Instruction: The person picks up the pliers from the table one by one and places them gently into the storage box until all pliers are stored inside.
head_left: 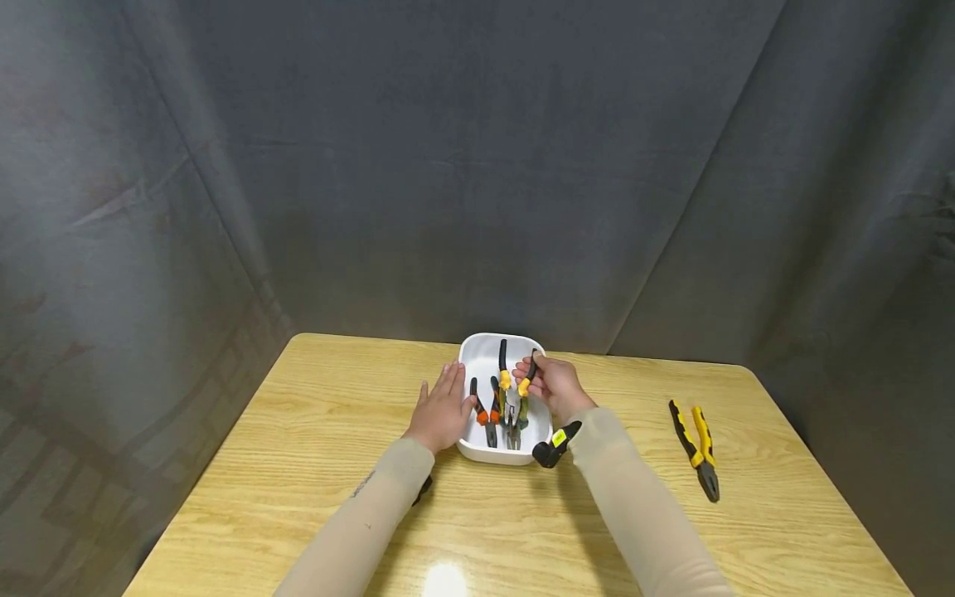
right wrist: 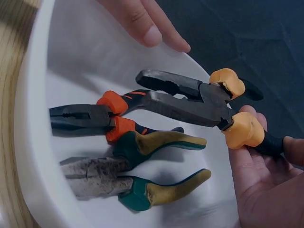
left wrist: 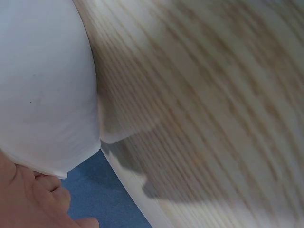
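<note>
Over the tray [head_left: 481, 355], the right hand [head_left: 558, 383] pinches pliers [right wrist: 213, 105] by one handle, likely letting them gape, while the left hand [head_left: 442, 412], fingers straight, seemingly steadies the tray's left side, contact partly hidden.

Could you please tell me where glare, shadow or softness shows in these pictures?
Head view: white glare on the wooden table near the frame's bottom edge, and shadow beside the right sleeve; left wrist view: shadow on the table beside the white tray, and soft-looking grain; right wrist view: soft shadows in the tray by the green-and-yellow pliers.
</note>
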Tool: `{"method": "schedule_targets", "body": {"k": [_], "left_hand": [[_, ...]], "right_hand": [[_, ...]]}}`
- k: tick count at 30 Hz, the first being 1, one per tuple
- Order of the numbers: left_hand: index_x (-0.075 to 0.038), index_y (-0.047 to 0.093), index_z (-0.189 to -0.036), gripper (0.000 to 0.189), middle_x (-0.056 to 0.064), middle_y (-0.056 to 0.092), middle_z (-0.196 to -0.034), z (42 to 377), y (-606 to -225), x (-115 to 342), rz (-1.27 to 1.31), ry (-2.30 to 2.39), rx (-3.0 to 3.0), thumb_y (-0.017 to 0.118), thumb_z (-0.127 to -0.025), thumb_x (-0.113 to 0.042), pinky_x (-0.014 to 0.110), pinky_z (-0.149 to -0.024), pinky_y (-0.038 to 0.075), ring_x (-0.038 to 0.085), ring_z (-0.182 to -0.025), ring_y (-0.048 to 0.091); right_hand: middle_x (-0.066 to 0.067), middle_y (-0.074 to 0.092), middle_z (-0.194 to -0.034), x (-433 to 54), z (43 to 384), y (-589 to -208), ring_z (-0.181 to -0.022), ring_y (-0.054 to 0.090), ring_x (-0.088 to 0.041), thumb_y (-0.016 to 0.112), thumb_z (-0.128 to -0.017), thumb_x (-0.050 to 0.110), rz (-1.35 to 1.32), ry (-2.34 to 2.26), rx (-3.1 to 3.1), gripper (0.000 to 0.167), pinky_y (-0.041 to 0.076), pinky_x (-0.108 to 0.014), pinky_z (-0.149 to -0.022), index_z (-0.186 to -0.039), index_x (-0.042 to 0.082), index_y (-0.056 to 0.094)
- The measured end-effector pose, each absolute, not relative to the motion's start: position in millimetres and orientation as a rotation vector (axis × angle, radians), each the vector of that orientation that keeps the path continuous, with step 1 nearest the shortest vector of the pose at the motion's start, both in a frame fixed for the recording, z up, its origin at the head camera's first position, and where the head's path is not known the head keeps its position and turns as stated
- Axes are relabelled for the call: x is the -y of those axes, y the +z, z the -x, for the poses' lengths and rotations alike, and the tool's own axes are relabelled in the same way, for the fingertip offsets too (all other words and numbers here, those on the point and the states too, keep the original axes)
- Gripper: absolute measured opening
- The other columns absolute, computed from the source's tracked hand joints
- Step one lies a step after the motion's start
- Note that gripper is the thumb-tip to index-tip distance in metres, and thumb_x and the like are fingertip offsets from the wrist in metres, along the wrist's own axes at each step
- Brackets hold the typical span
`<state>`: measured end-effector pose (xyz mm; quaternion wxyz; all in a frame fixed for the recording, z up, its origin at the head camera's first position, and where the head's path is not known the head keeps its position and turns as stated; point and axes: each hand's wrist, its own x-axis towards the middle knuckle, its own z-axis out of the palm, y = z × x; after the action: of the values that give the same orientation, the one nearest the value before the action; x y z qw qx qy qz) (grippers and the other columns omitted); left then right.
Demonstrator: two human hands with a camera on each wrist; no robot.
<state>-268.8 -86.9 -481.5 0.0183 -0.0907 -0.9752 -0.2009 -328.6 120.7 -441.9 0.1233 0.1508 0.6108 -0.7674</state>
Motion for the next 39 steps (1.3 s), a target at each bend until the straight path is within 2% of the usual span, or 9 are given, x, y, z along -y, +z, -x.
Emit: {"method": "schedule_targets", "body": {"k": [13,20,27,39], "left_hand": [[-0.001,0.022,-0.16,0.063,0.013,0.019,-0.168,267,-481,90,0.311,-0.65,2.995,0.039,-0.109,-0.034,0.061,-0.122,0.013,0.03,-0.155,0.015],[-0.002,0.022,-0.161,0.063,0.011,0.017,-0.169,267,-482,89,0.301,-0.633,3.017,0.037,-0.11,-0.035,0.059,-0.123,0.012,0.028,-0.156,0.013],[-0.002,0.021,-0.161,0.063,0.011,0.017,-0.169,267,-481,89,0.297,-0.635,3.014,0.037,-0.109,-0.035,0.06,-0.123,0.013,0.029,-0.155,0.014],[-0.001,0.021,-0.161,0.063,0.013,0.018,-0.168,266,-482,88,0.303,-0.656,3.007,0.037,-0.109,-0.033,0.06,-0.122,0.013,0.029,-0.155,0.014]], "right_hand": [[-0.004,0.073,-0.083,-104,325,-445,-0.073,0.072,-0.011,0.041,-0.111,0.018,-0.339,-2.274,-1.812,0.034,0.059,-0.021,-0.065,-0.117,-0.009,0.059],[-0.008,0.074,-0.09,-98,321,-447,-0.075,0.072,-0.012,0.043,-0.111,0.021,-0.338,-2.249,-1.844,0.037,0.06,-0.022,-0.067,-0.122,-0.01,0.059],[-0.004,0.072,-0.084,-91,320,-449,-0.073,0.072,-0.011,0.044,-0.11,0.022,-0.375,-2.238,-1.836,0.035,0.059,-0.022,-0.065,-0.12,-0.007,0.061],[-0.007,0.073,-0.085,-82,317,-458,-0.072,0.072,-0.012,0.043,-0.11,0.019,-0.359,-2.246,-1.823,0.035,0.061,-0.024,-0.066,-0.119,-0.01,0.06]]}}
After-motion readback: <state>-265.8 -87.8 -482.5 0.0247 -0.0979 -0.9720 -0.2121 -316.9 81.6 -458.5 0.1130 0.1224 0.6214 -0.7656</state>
